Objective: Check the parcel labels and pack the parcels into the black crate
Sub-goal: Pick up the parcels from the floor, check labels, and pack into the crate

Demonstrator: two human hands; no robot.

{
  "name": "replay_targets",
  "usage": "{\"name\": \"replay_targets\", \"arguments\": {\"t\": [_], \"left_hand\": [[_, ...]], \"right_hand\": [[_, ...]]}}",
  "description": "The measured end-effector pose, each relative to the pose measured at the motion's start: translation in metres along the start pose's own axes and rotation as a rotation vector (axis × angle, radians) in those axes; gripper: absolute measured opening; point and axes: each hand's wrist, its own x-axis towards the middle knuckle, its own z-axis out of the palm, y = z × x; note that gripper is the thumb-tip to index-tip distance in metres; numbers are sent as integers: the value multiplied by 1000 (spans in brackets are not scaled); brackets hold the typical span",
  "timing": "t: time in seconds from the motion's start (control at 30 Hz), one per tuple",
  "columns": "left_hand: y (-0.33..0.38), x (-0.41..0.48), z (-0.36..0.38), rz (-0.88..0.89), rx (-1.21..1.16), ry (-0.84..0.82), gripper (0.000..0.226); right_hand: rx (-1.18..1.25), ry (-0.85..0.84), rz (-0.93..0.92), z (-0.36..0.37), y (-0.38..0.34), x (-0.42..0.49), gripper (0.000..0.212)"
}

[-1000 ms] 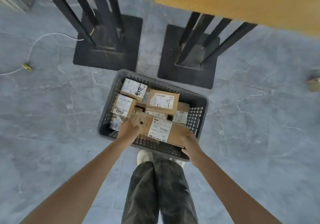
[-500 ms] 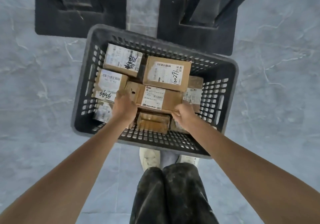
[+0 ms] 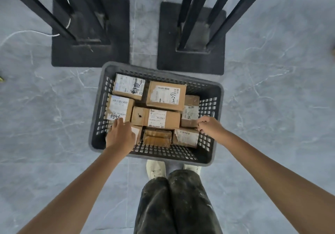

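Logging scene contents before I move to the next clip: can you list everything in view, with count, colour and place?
Black crate: one, black, on the floor in front of the feet.
Parcels: at least eight visible, brown cardboard with white labels, all inside the crate.
Table bases: two, black, side by side on the floor behind the crate.
Cable: one, white, on the floor by the left base.
Floor: grey marbled tiles.
Shoes: two, white, just behind the crate's near wall.
Trousers: dark, mottled, bottom centre.
Left hand: fingers straight, resting on parcels at the crate's near-left corner.
Right hand: fingers curled, at the parcels by the right wall; grip unclear.
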Motion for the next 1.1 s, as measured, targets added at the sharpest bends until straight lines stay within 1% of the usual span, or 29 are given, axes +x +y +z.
{"name": "replay_targets", "arguments": {"t": [0.07, 0.1, 0.2, 0.27, 0.33, 0.4, 0.47, 0.57, 0.63, 0.7, 0.8, 0.87, 0.97, 1.03, 1.1], "left_hand": [[0, -27, -43, -7, -62, 25, 29], [-1, -40, -68, -5, -99, 40, 27], [0, -88, -161, 0, -297, 64, 27], [4, -127, -231, -9, -484, 147, 25], [13, -166, -303, 18, -638, 277, 23], [33, -207, -373, 131, -697, 373, 21], [61, -249, -439, 269, -702, 472, 23], [111, -307, -525, 457, -705, 615, 20], [142, -342, -567, 582, -704, 694, 20], [168, -372, -593, 710, -690, 773, 21], [199, -409, -609, 858, -661, 805, 21], [218, -426, -610, 939, -642, 805, 21], [245, -443, -602, 1027, -594, 847, 23], [263, -449, -593, 1065, -565, 855, 24], [281, -452, -583, 1094, -549, 836, 25]], "right_hand": [[21, -57, -67, -32, -25, -45, 29], [48, -58, -92, -49, -41, -69, 30], [274, -33, -113, -105, -99, -152, 29], [395, -46, -181, -148, -136, -219, 27], [404, -28, -325, -193, -169, -288, 24], [414, 45, -465, -237, -193, -356, 24], [436, 151, -579, -274, -208, -419, 25], [425, 385, -768, -318, -219, -503, 26], [425, 527, -889, -337, -217, -548, 25], [461, 619, -997, -350, -207, -583, 25], [479, 717, -1050, -362, -177, -619, 25], [485, 789, -1031, -368, -153, -634, 26], [474, 925, -968, -379, -115, -648, 27], [515, 990, -925, -389, -89, -652, 29], [589, 1020, -904, -397, -62, -651, 32]]}}
